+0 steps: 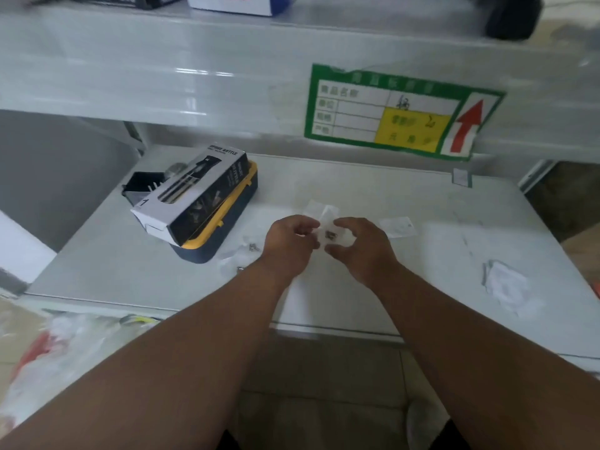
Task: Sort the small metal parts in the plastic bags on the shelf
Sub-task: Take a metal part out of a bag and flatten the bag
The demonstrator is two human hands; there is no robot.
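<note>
From the head view, both my hands meet at the centre of the frame over the white shelf [373,287]. My left hand [290,245] and my right hand [362,246] each pinch one small clear plastic bag [331,227] between thumb and curled fingers, the left at its left edge and the right at its right edge. The bag is lifted just above the shelf, and a few small metal parts [330,235] show dark through the plastic between my fingertips.

Just left of my left wrist, another clear bag [232,259] lies flat on the shelf with small screws [253,246] in or beside it; I cannot tell which. To the right of my right hand lies a flat clear bag with a white slip [397,226]. Farther right, near the shelf's front edge, sits a crumpled piece of white plastic [505,285].

In the left middle of the frame a black-and-white carton [191,193] rests tilted on top of a dark blue case with a yellow rim [224,228], and a black box [143,185] stands behind them.

On the front of the upper shelf, at upper right, a green-bordered label [396,113] with a yellow field and a red arrow is stuck on.
</note>
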